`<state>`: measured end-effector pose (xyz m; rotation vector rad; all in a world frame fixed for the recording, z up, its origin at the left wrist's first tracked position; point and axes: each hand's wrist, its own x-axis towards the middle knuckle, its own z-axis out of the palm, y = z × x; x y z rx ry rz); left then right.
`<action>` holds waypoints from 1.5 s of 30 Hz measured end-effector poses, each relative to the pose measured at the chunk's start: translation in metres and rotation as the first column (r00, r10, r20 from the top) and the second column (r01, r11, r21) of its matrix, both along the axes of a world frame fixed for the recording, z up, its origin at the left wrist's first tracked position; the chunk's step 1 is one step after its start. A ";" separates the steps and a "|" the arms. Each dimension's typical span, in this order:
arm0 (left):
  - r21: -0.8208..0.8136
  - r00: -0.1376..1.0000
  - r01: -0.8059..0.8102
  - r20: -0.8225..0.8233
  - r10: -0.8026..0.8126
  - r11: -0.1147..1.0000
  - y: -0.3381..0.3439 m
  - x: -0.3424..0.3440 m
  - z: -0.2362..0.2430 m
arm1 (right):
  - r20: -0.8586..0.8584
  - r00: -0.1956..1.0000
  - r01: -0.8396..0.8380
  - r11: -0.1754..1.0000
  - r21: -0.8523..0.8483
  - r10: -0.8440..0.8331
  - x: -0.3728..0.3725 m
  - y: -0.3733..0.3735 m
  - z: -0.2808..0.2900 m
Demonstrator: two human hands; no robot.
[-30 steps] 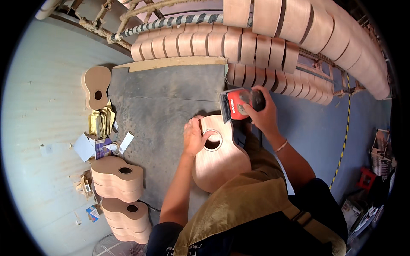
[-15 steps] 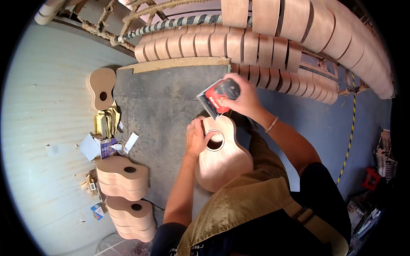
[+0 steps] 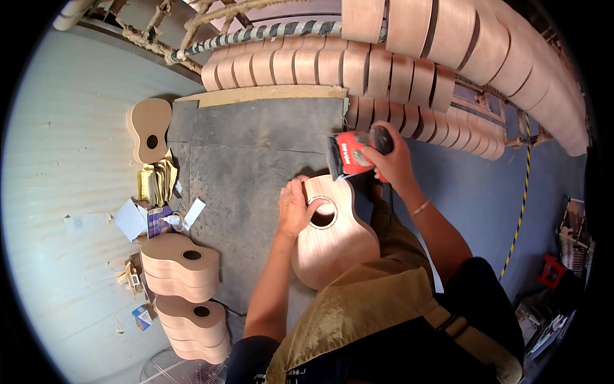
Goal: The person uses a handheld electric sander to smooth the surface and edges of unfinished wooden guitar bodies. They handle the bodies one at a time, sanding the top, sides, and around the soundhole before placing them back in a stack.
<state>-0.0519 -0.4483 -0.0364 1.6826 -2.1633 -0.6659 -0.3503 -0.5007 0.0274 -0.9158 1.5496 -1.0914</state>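
A pale wooden ukulele body rests in front of me, its lower end against my brown apron. My left hand is closed on its upper left side, with the thumb reaching over the round soundhole. Gripped in my right hand is a red and black electric sander, tilted so that its flat pad faces left. The pad is by the upper right end of the body; whether it touches the edge I cannot tell.
Ukulele bodies stand in two stacks at the left, and another body leans farther back. Near them lie yellow sanding sheets and a small bottle. Racks of curved bodies line the back of the dark worktable.
The sander in my right hand has moved right and slightly nearer, and has turned. My left hand and the ukulele body stay about where they were.
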 end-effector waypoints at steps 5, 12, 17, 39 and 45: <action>-0.016 1.000 -0.014 -0.014 0.013 1.000 0.001 0.000 0.002 | -0.216 0.948 -0.305 0.870 -0.386 0.236 0.040 -0.052 -0.011; -0.031 0.999 -0.046 -0.005 0.045 0.998 0.002 -0.006 0.007 | -0.156 0.986 -0.116 0.928 -0.354 0.063 0.028 -0.023 -0.011; -0.050 0.997 -0.071 -0.001 0.071 0.996 0.002 -0.006 0.005 | -0.045 0.984 0.171 0.985 -0.005 -0.171 0.013 0.036 0.018; -0.058 0.986 -0.166 0.005 0.166 0.985 0.005 -0.006 0.008 | -0.327 0.945 -0.082 0.966 -0.246 -0.003 -0.011 0.091 0.027; -0.046 0.985 -0.169 0.015 0.170 0.984 0.004 -0.008 0.012 | -0.427 0.893 -0.043 0.921 -0.387 -0.138 0.018 0.078 0.016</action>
